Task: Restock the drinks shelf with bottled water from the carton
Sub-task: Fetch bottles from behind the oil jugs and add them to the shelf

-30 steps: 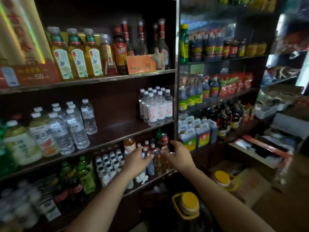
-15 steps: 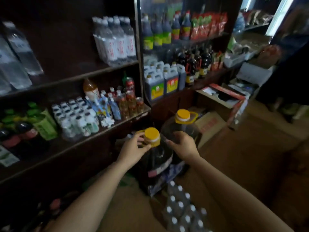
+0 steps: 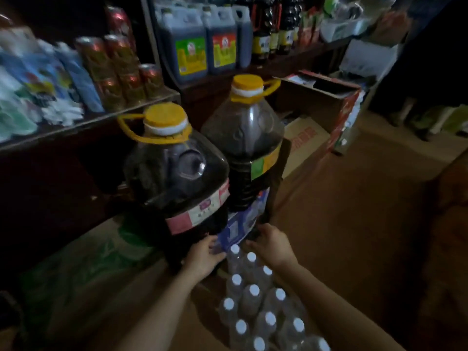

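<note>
On the floor at six o'clock stands the pack of water bottles (image 3: 255, 307), and at its far end the left hand (image 3: 202, 257) and right hand (image 3: 272, 245) each grip the blue wrapper (image 3: 240, 224) beneath two big oil jugs (image 3: 177, 171).

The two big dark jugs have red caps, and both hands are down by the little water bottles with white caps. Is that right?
Not quite. The head view shows the two big jugs have yellow caps, not red. Both the left hand and right hand are down by the white-capped water bottles.
</note>
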`<state>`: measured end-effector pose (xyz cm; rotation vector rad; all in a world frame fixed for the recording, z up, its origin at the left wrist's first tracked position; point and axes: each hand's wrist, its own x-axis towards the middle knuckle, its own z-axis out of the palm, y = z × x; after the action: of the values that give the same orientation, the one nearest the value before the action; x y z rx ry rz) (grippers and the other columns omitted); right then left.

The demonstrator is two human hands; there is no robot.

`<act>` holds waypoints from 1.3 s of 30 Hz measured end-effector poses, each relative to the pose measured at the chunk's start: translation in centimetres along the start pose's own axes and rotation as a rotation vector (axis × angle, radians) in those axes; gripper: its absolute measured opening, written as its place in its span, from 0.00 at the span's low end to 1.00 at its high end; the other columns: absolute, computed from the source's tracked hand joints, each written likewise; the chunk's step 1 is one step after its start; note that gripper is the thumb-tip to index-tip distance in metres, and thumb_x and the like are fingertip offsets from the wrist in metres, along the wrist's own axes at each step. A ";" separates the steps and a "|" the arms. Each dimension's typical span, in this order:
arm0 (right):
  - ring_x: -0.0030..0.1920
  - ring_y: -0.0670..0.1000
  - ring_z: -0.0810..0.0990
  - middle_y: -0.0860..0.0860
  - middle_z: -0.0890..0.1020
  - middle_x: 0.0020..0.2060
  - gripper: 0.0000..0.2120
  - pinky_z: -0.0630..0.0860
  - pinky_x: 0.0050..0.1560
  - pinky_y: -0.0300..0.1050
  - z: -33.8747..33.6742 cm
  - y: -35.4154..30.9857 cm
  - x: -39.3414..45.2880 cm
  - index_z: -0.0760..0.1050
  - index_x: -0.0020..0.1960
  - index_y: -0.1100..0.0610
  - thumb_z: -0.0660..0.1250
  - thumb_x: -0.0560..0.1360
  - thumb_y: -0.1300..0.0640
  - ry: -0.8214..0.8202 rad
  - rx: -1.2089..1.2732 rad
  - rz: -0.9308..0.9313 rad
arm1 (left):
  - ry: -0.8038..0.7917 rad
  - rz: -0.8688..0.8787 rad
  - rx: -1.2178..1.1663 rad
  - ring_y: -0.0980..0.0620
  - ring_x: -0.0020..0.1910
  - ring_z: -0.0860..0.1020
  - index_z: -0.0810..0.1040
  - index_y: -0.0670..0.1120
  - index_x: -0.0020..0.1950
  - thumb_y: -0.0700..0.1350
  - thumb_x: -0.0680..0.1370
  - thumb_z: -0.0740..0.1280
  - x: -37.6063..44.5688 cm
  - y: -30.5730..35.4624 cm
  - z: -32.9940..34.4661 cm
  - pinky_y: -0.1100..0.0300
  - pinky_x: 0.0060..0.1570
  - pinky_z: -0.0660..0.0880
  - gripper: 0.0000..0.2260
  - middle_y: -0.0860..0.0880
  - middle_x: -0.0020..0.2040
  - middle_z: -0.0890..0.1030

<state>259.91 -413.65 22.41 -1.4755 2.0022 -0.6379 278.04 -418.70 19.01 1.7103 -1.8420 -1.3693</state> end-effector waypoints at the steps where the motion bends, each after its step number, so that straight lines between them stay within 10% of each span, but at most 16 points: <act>1: 0.53 0.55 0.80 0.54 0.82 0.52 0.18 0.76 0.54 0.52 1.4 1.6 0.8 0.76 0.57 0.56 0.72 0.71 0.49 0.016 0.012 0.012 | -0.008 0.003 0.001 0.53 0.52 0.75 0.71 0.41 0.68 0.38 0.74 0.71 1.9 -1.5 1.6 0.63 0.52 0.70 0.23 0.45 0.60 0.77; 11: 0.58 0.53 0.77 0.52 0.77 0.57 0.22 0.72 0.53 0.42 11.6 12.8 6.6 0.72 0.63 0.53 0.71 0.72 0.47 0.094 0.019 0.065 | -0.032 0.021 0.086 0.45 0.69 0.68 0.60 0.46 0.76 0.39 0.73 0.72 16.2 -12.3 11.8 0.56 0.61 0.68 0.34 0.44 0.72 0.68; 17: 0.58 0.48 0.76 0.49 0.77 0.58 0.23 0.72 0.54 0.38 12.2 13.8 6.9 0.72 0.64 0.53 0.71 0.72 0.46 0.208 0.025 0.015 | 0.085 0.160 0.038 0.45 0.54 0.79 0.79 0.42 0.57 0.42 0.76 0.69 18.7 -13.7 14.8 0.58 0.50 0.72 0.11 0.43 0.53 0.82; 25: 0.59 0.47 0.76 0.48 0.77 0.59 0.24 0.71 0.54 0.36 11.8 12.7 6.6 0.72 0.63 0.52 0.71 0.72 0.44 0.241 0.009 -0.004 | 0.209 0.269 0.266 0.49 0.51 0.79 0.76 0.48 0.59 0.49 0.76 0.67 16.3 -15.1 12.7 0.53 0.52 0.76 0.12 0.47 0.50 0.81; 32: 0.61 0.54 0.76 0.53 0.76 0.62 0.28 0.76 0.57 0.50 7.2 5.2 5.0 0.67 0.70 0.55 0.71 0.73 0.50 0.072 0.028 -0.004 | 0.130 0.391 0.211 0.55 0.45 0.79 0.78 0.48 0.51 0.55 0.75 0.67 10.3 -8.2 4.3 0.51 0.46 0.77 0.12 0.51 0.45 0.82; 39: 0.64 0.53 0.72 0.55 0.72 0.66 0.36 0.70 0.58 0.41 -4.2 -7.4 2.2 0.64 0.72 0.58 0.76 0.69 0.58 -0.207 0.185 0.108 | 0.139 0.521 0.128 0.67 0.31 0.71 0.74 0.53 0.37 0.52 0.72 0.73 0.6 8.2 -8.6 0.69 0.33 0.65 0.09 0.59 0.29 0.75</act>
<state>261.63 -417.63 30.05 -1.2610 1.7993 -0.5829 279.13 -424.22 29.54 1.2083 -2.1261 -0.9173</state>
